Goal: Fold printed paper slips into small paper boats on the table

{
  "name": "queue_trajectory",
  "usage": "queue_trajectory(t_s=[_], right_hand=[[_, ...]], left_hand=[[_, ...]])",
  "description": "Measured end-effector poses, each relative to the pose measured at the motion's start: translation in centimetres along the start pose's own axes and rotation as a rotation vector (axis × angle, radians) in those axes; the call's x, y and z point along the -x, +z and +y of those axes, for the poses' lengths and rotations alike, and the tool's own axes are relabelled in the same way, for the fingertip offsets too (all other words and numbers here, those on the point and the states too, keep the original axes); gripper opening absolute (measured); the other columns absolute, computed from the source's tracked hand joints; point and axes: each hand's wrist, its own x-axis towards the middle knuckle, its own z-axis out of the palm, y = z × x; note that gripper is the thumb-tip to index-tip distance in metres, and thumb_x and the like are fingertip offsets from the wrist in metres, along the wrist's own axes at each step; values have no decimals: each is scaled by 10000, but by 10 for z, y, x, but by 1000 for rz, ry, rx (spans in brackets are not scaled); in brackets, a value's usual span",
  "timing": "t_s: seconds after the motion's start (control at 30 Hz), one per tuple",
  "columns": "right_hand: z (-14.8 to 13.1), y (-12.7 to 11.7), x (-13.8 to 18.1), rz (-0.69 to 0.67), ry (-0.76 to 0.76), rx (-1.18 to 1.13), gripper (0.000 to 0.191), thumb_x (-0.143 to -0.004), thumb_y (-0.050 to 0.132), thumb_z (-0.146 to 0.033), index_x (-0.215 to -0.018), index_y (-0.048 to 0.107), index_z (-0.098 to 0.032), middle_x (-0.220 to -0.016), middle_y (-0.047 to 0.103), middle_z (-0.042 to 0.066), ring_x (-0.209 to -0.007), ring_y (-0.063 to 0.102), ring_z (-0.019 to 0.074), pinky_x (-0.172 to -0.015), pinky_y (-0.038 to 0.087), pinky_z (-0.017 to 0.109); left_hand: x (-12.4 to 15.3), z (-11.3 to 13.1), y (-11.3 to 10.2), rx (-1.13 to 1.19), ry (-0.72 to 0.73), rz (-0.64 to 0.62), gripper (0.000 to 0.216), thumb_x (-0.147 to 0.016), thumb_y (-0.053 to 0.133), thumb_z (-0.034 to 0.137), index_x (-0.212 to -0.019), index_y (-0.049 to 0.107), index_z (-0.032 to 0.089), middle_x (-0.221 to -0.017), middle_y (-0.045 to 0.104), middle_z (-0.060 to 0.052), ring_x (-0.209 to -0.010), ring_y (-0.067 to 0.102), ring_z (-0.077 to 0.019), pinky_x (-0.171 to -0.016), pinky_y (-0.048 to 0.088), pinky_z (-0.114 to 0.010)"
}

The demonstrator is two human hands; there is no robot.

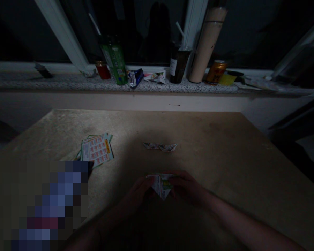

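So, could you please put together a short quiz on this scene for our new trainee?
1. True or false: the left hand and the right hand both hold the folded paper.
2. Where does the stack of leaflets lie? A) under the folded paper, B) on the table, to the left of the hands, C) in the right hand.
3. How many small folded shapes lie on the table beyond the hands?

Key: 1 true; 2 B; 3 two.
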Motion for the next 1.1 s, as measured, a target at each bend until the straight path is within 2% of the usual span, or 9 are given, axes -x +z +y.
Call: queue_trajectory(t_s=[0.2, 0.47, 0.83, 1.1], right_hand=[[1, -2, 1, 11, -23, 13, 261, -768, 658, -245, -1013, 702, -166, -678, 628, 11, -466, 474, 58, -430, 378, 173], [1, -3, 2, 3, -35, 37, 288, -789, 639, -247, -1064, 684, -172, -677, 617, 10, -453, 447, 52, -426, 355, 182], [3, -5, 2, 7, -37, 75, 226, -785, 604, -207, -976, 721, -173, -743, 652, 29, -472, 462, 53, -432, 349, 182], [4, -5, 2, 7, -68, 136, 199, -783, 625, -257, -929, 736, -182, -682, 633, 18, -444, 456, 53, -404, 331, 175]], left_hand=[[-5, -5, -4, -37, 18, 10, 476, -814, 459, 600, -627, 574, 178, -619, 546, -13, -595, 513, -154, -575, 411, -245], [-4, 9, 0, -113, 23, -17, 552, -796, 423, 664, -529, 458, 182, -520, 415, 37, -487, 359, -106, -487, 314, -216], [-1, 15, 1, -199, -1, 5, 551, -801, 407, 664, -529, 460, 187, -510, 380, 44, -482, 332, -111, -457, 267, -219], [2, 20, 4, -191, 18, 37, 538, -744, 456, 677, -515, 471, 191, -492, 384, 42, -470, 335, -109, -457, 290, -218]])
